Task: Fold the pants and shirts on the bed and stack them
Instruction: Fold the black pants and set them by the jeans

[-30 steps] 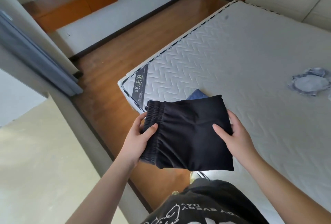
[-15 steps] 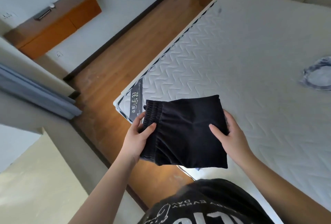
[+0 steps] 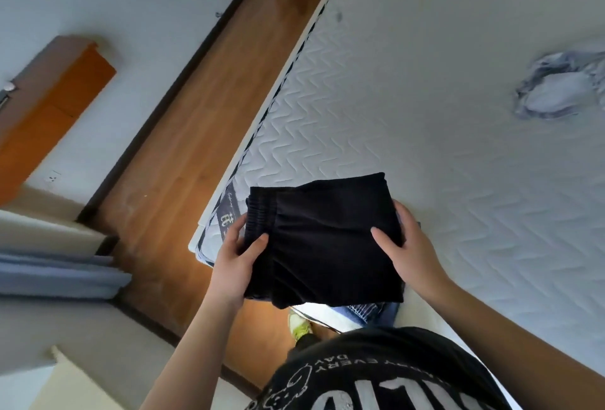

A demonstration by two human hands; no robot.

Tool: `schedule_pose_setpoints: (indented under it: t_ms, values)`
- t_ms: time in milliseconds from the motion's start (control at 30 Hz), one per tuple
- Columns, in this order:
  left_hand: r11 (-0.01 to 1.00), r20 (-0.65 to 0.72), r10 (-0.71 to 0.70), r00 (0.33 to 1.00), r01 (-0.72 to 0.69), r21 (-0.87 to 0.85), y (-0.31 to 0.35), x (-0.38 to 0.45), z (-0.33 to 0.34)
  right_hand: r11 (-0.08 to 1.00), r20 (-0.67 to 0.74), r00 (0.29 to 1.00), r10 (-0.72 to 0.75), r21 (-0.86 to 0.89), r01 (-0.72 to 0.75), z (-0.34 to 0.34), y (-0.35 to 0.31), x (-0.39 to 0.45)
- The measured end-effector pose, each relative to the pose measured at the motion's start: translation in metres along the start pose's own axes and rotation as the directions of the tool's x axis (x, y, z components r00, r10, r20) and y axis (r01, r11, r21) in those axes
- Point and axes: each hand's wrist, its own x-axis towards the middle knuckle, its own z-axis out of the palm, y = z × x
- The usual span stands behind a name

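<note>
The folded pants [image 3: 327, 239] are matt black cloth with a ribbed elastic waistband. The mattress [image 3: 425, 98] is white quilted fabric, stitched in zigzags. The floor [image 3: 203, 98] is glossy wood. A crumpled shirt [image 3: 556, 88] looks like soft grey cloth.

Left hand [image 3: 233, 265], right hand [image 3: 407, 247] grip folded black pants [image 3: 322, 242] over bed [image 3: 458, 115] corner.
</note>
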Motion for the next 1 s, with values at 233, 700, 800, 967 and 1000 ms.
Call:
schedule_pose_setpoints:
  t_ms: [233, 700, 800, 967, 1000]
  values:
    - [0.995, 0.310, 0.033, 0.950, -0.060, 0.078, 0.014, 0.092, -0.016, 0.990, -0.277, 0.952, 0.128, 0.096, -0.105, 0.043, 0.004, -0.001]
    - [0.911, 0.791, -0.161, 0.590, -0.219, 0.350, 0.023, 0.190, -0.013, 0.885, -0.666, 0.585, 0.463, 0.388, -0.257, 0.171, 0.005, -0.076]
    - [0.864, 0.833, -0.182, 0.523, -0.320, 0.390, 0.025, 0.180, 0.018, 0.841, -0.684, 0.499, 0.532, 0.498, -0.214, 0.177, 0.015, -0.102]
    - [0.804, 0.880, -0.232, 0.414, -0.428, 0.413, 0.027, 0.163, 0.060, 0.793, -0.693, 0.413, 0.590, 0.594, -0.136, 0.185, 0.031, -0.132]
    - [0.795, 0.884, -0.239, 0.402, -0.442, 0.416, 0.027, 0.159, 0.066, 0.788, -0.694, 0.405, 0.595, 0.604, -0.123, 0.186, 0.035, -0.136]
